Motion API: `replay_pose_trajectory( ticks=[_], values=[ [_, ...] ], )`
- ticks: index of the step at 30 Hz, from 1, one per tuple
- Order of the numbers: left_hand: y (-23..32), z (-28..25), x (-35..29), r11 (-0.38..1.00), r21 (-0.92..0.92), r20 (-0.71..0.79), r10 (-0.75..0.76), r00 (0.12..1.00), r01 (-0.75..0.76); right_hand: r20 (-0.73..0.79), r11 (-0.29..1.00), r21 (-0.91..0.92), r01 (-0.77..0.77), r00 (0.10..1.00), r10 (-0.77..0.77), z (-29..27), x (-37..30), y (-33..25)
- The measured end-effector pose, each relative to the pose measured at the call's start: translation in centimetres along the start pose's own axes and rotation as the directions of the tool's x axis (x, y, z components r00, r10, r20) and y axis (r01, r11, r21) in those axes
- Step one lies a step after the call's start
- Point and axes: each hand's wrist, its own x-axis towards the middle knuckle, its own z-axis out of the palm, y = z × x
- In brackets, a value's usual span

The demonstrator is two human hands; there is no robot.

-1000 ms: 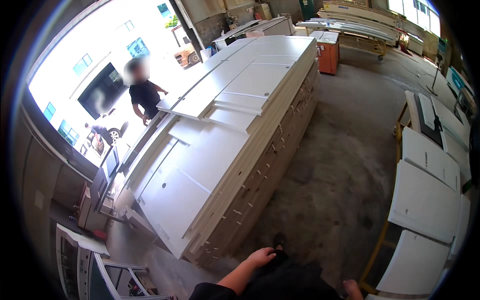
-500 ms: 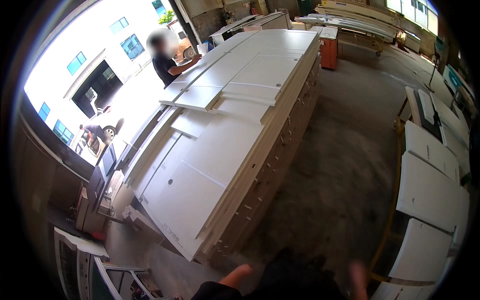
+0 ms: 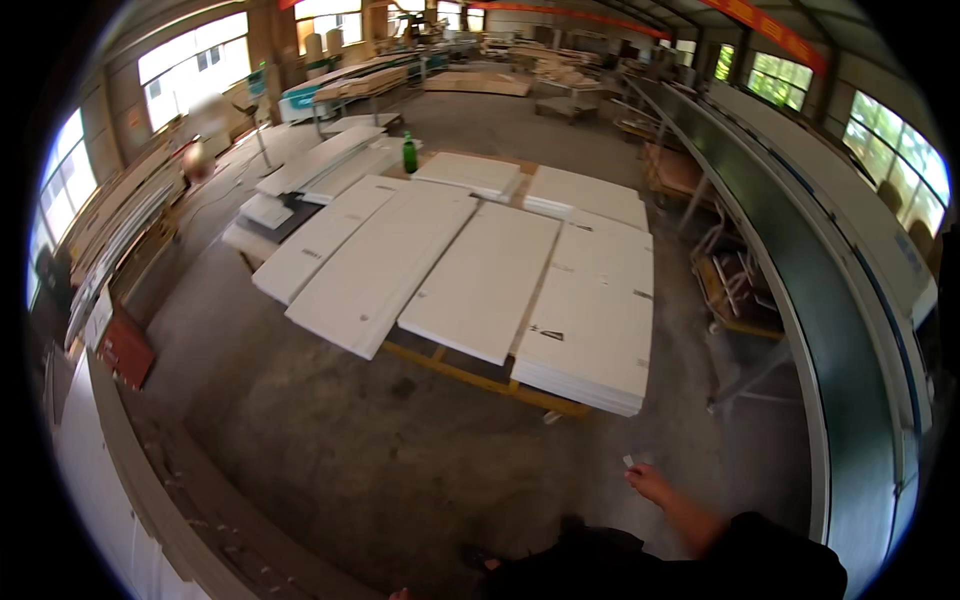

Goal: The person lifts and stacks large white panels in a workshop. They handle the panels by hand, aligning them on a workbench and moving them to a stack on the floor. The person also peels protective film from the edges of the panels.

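Small white piece (image 3: 628, 461) jutted from the fingertips of the right hand (image 3: 652, 484), held in a narrow pinch above the floor (image 3: 350, 440). From where I sat I could not make out its material. Only a sliver of the left hand (image 3: 400, 594) showed at the lower edge, so I could not tell whether it was spread, closed or holding anything. I judged the pinch to be the weak point: the piece stuck out past the fingers, and a slackened thumb or a brush against something would have dropped it.

At lower left ran the edge of a pale stack (image 3: 90, 490), well apart from the right hand. Ahead, a pile of white boards (image 3: 600, 310) lay near the hand but not touching it. Its front corner reached out past the yellow frame (image 3: 450, 373) underneath, and I thought a hip or forearm catching that overhang could shift the upper boards.

On the right a long dark green surface (image 3: 865, 450) ran back along the walkway. Behind the front boards a green bottle (image 3: 410, 155) stood upright; a board pushed backward could, I reckoned, have toppled it.
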Motion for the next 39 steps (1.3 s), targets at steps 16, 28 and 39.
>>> replay_pose_trajectory(
  ticks=[16,28,39],
  values=[
    [25.1,46.3,-15.1,0.699,0.455,0.481,0.329,0.813,-0.552,0.076,0.704,-0.1,-0.703,0.7,0.71,-11.6,-14.0,49.0],
    [34.3,65.7,-12.0,0.703,0.475,0.595,0.187,0.782,-0.53,0.042,0.823,0.359,-0.439,0.889,0.456,-27.6,10.7,36.9],
    [62.2,83.5,-19.8,0.588,0.141,0.409,0.698,0.588,-0.796,0.035,0.845,0.412,-0.339,0.933,0.357,-46.8,34.1,36.4]
  ],
)
